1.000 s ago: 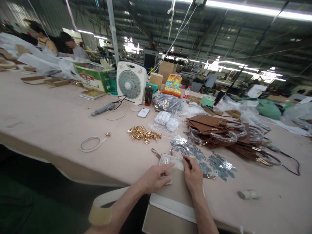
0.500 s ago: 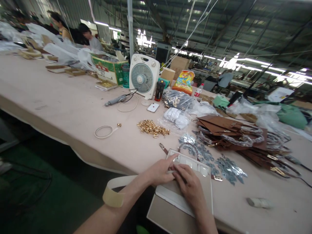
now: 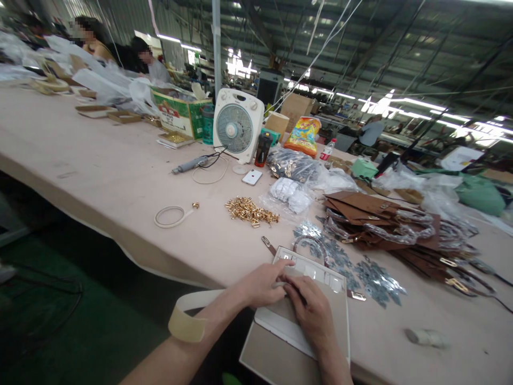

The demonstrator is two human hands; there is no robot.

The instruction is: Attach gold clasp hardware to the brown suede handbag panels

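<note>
A beige bag piece [image 3: 336, 315] with white edging lies at the table's front edge, partly overhanging it. A plastic-wrapped handle and brown straps with gold buckles stick out from beneath its far side. My left hand [image 3: 264, 284] rests over the piece, its index finger stretched toward the white far band and its other fingers bent. Against it, my right hand [image 3: 315, 307] has its fingertips pressed together. Something small and pale shows between the hands; its kind is unclear. A wide loop of cream tape [image 3: 186, 323] hangs around my left forearm.
Gold rivets [image 3: 250, 211] lie heaped ahead, with silvery metal pieces [image 3: 379, 280] to the right. Brown bags [image 3: 385, 214] are stacked at the right. A fan [image 3: 236, 128], a phone [image 3: 252, 177] and a corded tool [image 3: 190, 165] stand or lie farther back. Co-workers sit at far left.
My right hand has shifted slightly down and toward me. My left index finger is a little lower, and the hands stay together over the bag piece.
</note>
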